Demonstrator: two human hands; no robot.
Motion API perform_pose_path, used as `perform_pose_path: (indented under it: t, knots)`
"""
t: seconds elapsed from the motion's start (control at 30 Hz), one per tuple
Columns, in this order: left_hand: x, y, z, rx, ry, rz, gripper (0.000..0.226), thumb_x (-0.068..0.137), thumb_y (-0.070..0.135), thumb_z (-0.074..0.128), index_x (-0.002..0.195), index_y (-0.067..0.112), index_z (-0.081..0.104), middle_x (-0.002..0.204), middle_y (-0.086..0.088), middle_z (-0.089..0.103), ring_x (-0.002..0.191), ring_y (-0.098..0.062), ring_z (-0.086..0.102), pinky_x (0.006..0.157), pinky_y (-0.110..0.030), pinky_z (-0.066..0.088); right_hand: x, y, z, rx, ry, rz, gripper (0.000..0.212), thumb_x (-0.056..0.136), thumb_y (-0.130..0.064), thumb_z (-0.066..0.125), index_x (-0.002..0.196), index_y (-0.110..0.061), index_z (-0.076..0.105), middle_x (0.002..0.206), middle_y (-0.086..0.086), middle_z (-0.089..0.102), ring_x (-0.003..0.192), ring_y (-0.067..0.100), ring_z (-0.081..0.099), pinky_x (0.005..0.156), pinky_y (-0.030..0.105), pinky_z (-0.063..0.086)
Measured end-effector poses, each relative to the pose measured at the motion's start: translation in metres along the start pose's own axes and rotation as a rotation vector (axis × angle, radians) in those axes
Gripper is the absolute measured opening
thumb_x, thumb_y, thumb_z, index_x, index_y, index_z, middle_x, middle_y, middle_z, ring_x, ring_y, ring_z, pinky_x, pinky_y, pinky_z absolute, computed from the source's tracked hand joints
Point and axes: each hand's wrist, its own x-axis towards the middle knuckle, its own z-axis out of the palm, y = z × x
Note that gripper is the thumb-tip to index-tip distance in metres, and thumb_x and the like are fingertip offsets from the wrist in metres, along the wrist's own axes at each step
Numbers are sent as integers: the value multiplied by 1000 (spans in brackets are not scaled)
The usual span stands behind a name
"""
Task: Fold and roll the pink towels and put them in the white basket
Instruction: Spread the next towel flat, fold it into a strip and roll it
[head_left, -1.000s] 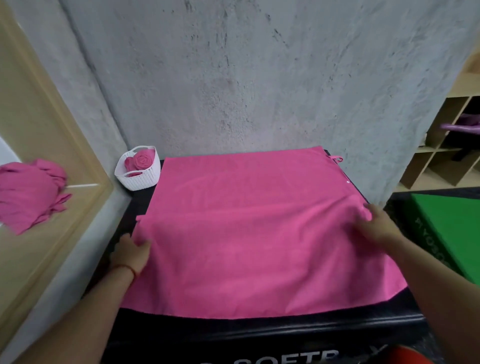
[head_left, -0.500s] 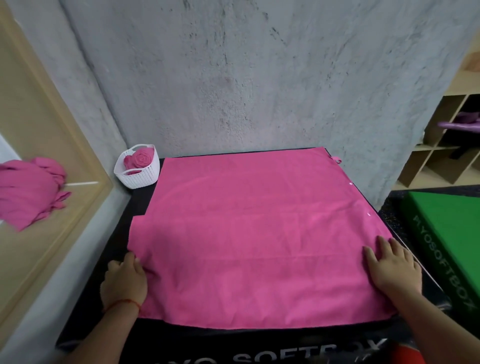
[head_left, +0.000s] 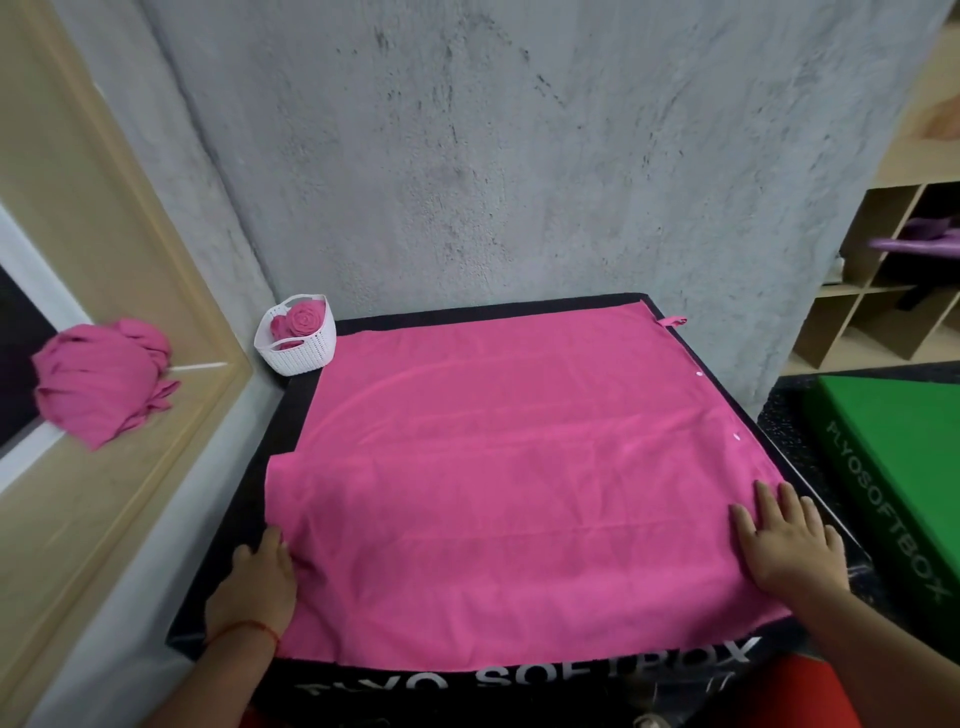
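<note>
The pink towel (head_left: 519, 493) is lying spread flat in front of you, between your two hands and reaching away from them toward the wall. It is looking almost square, so I cannot tell you a clear long axis; its near edge is running from one hand to the other, and its far edge, with a small loop (head_left: 672, 322) at the far right corner, is lying well ahead of both. Your right hand (head_left: 784, 551) is resting flat on the cloth just inside the right edge, with the fingers straight and a little spread, holding nothing. Your left hand (head_left: 254, 587) is sitting at the left edge, the thumb touching the cloth, but the fingertips are hidden there, so I cannot tell whether it is pinching the towel or only lying beside it. Both hands are standing about equally near to the near corners, so I am judging that the first fold can begin from either side. The towel is covering most of the black box (head_left: 298, 410). The white basket (head_left: 311, 353), with rolled towels (head_left: 304, 319) already inside, is standing ahead of your left hand, at the far left corner, so this hand is the nearer one to it. More pink towels (head_left: 98, 379) are waiting in a heap further left, and a green box (head_left: 893, 441) is lying beyond your right hand.
</note>
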Motion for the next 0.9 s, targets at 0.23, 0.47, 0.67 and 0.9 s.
perform_pose_path:
  t: [0.23, 0.47, 0.67, 0.9]
  knots:
    - [-25, -14, -4, -34, 9, 5, 48, 108, 49, 18, 146, 31, 41, 113, -11, 45, 74, -28, 50, 71, -44, 42, -30, 12, -3, -12, -47, 9, 77, 101, -71, 8, 169, -35, 1, 177, -2, -6, 163, 23, -3, 130, 51, 7]
    - [-35, -22, -8, -238, -27, -60, 36, 102, 34, 52, 137, 25, 49, 116, -19, 43, 98, -47, 60, 83, -49, 46, -50, 20, -12, 38, 62, -10, 64, 103, -61, 38, 159, -29, 40, 170, 4, 32, 156, 30, 27, 124, 58, 24]
    - [-57, -36, -7, -418, 95, -152, 40, 83, 8, 75, 121, 9, 62, 114, -28, 55, 102, -52, 60, 89, -57, 50, -87, 21, -12, 397, 212, 35, 48, 91, -21, 77, 135, -11, 61, 139, 21, 55, 129, 46, 49, 111, 60, 39]
    - [-59, -56, -7, -448, 8, -223, 37, 92, 42, 64, 78, 8, 65, 86, -31, 66, 89, -49, 68, 78, -51, 56, -82, 37, -19, 688, 67, 398, 30, 73, -33, 86, 89, -11, 73, 86, 14, 73, 79, 33, 70, 76, 48, 59]
